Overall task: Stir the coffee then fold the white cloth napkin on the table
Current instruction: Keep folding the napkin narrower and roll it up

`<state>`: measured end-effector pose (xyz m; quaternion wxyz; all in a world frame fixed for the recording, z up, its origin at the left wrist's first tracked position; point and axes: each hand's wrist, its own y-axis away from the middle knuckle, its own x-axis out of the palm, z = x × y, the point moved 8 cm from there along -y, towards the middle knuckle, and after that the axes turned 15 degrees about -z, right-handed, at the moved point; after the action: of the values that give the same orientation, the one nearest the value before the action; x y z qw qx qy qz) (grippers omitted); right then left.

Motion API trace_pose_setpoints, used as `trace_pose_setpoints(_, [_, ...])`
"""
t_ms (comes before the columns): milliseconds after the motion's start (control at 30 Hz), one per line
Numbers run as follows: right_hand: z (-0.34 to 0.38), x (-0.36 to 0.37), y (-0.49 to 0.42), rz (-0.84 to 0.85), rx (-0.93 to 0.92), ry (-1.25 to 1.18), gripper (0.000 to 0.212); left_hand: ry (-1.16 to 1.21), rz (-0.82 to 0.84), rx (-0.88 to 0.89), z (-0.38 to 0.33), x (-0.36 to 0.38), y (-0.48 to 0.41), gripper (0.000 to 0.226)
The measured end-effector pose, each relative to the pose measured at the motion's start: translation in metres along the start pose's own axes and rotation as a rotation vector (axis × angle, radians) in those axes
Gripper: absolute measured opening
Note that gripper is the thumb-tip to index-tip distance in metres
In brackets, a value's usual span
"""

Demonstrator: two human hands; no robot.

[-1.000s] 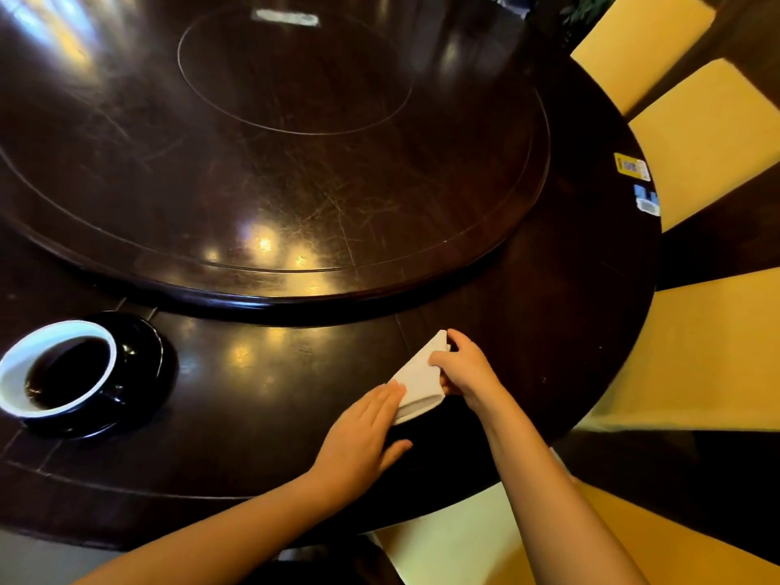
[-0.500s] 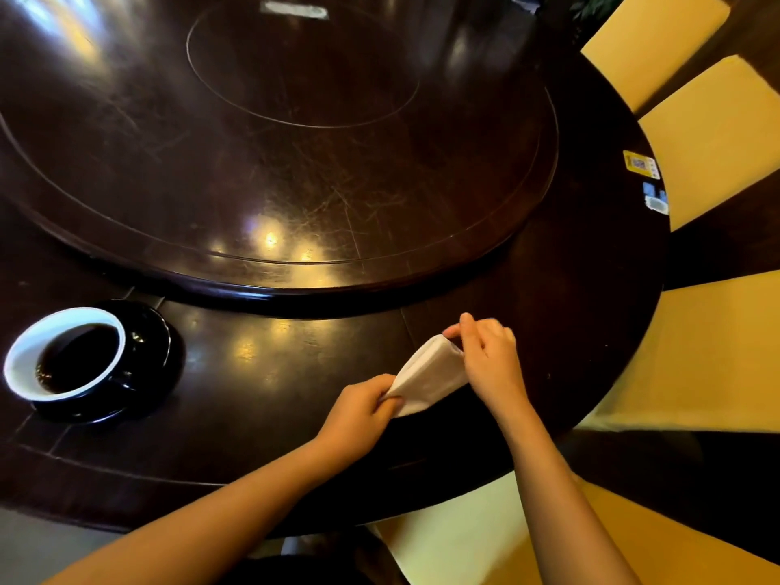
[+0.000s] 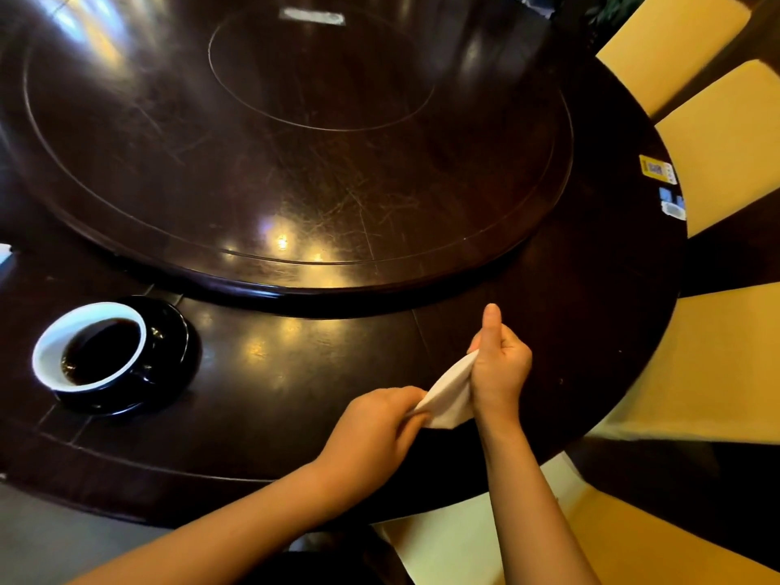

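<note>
napkin: the white cloth napkin (image 3: 449,399), folded small, is held between both hands in the lower middle of the frame, over the near part of the desk (image 3: 295,373); i cannot tell whether its lower corner touches the wood.
left hand: the left hand (image 3: 375,420) has its fingers curled and pinches the napkin's lower-left end.
right hand: the right hand (image 3: 500,369) has its fingers curled round the napkin's upper-right end, thumb pointing up.
coffee: the dark coffee (image 3: 101,352) sits in a cup (image 3: 44,352) with a white inside, at the left of the frame, well apart from the napkin.
saucer: a black saucer (image 3: 177,344) lies under the cup.
turntable: a raised round turntable (image 3: 295,162) of dark glossy wood fills the upper half.
chairs: yellow chairs (image 3: 726,149) line the right edge.
stickers: small stickers (image 3: 656,171) sit at the desk's right rim.
</note>
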<state>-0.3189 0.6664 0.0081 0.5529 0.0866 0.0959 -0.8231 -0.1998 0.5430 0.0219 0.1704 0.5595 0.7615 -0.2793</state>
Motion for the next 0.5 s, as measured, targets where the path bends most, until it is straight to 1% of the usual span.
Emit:
trace_pose_setpoints(167, [0.007,0.004,0.010,0.000,0.066,-0.089,0.055,-0.048,-0.026,0.101,-0.002,-0.017,0.003,0.029])
trace_pose_setpoints(300, [0.022,0.006,0.015,-0.010,0.071,-0.153,0.055,0.049,-0.082,0.055,-0.007,-0.035,0.005,0.030])
trace_pose_setpoints(367, [0.027,0.012,0.019,-0.006,0.078,-0.171,0.055,0.132,-0.146,0.000,-0.006,-0.045,0.009,0.029])
trace_pose_setpoints(467, [0.027,0.018,0.024,0.002,0.089,-0.182,0.056,0.289,-0.208,-0.174,0.002,-0.054,0.014,0.022])
trace_pose_setpoints(500, [0.027,0.020,0.025,0.001,0.089,-0.179,0.056,0.334,-0.220,-0.235,0.007,-0.054,0.016,0.027])
